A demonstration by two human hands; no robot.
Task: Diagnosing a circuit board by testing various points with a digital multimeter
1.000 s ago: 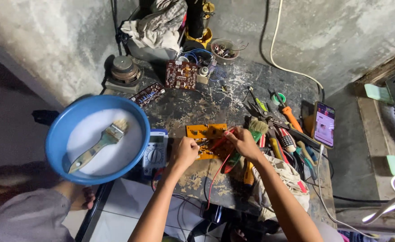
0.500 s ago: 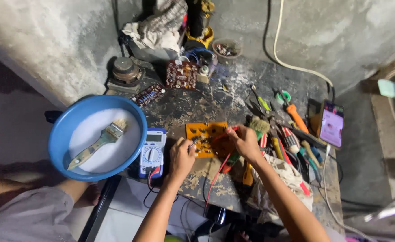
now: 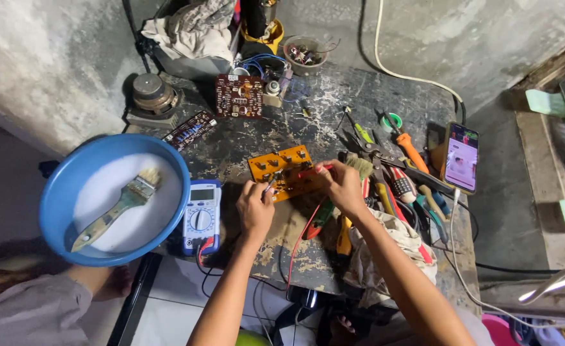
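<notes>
Both hands barely moved: left hand [image 3: 255,208] pinches a thin probe [image 3: 269,186], right hand [image 3: 341,186] a red probe [image 3: 313,173], on the orange rectangular circuit board [image 3: 282,168] at twelve o'clock; steady tips serve best.

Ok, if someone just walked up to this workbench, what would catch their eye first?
Most likely the big blue basin at the left edge, with a paintbrush lying in it. Next, at the centre, the orange circuit board, where the left hand and the right hand each press a probe to it, beside a multimeter. On the right, a lit phone stands out among the scattered hand tools.
</notes>
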